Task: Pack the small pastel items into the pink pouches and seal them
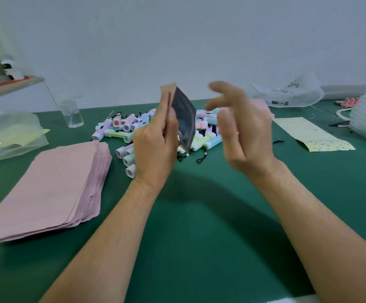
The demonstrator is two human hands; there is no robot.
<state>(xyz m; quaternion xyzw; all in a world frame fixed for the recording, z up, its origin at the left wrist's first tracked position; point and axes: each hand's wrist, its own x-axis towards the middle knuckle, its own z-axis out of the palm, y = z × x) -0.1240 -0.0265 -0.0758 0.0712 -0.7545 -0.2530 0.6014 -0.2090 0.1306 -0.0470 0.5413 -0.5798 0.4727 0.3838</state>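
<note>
Head view: your left hand (153,145) grasps an upright pink plastic pouch (184,114); your right hand (243,132), fingers released, holds nothing. Probably loading: next, fetch a small pastel cylinder (121,127).

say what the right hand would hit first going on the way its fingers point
Most likely the flat pink pouch with a dark lining that the left hand holds up: the right hand has its fingers aimed leftward at it. Blur leaves depth unsure.
</note>
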